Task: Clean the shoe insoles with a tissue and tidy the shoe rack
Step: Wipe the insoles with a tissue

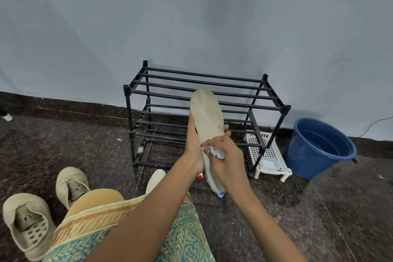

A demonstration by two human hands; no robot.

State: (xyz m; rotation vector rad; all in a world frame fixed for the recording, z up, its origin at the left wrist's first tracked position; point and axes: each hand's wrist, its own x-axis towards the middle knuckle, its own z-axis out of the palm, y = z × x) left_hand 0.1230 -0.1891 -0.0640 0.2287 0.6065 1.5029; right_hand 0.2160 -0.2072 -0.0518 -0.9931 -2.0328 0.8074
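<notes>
Where fingers meet the work: fingers of the right hand are curled round a crumpled white tissue and press it against the lower half of the insole.
Left hand: grips the insole from its left edge. The thumb lies straight up along that edge, and the fingertips wrap behind and show at the right edge.
Insole: pale and marked, held off the floor with the toe end up and slightly tilted, in front of the shoe rack.
Shoe rack: black, two tiers of bars, standing against the wall.
Near shoe: beige, on the floor at lower left.
Far shoe: beige, just beside the person's knee.
Pale piece: on the floor, partly hidden by the left forearm; type cannot be told.
White perforated stand: on the floor at the rack's right legs.
Blue bucket: right of the stand, near the wall.
</notes>
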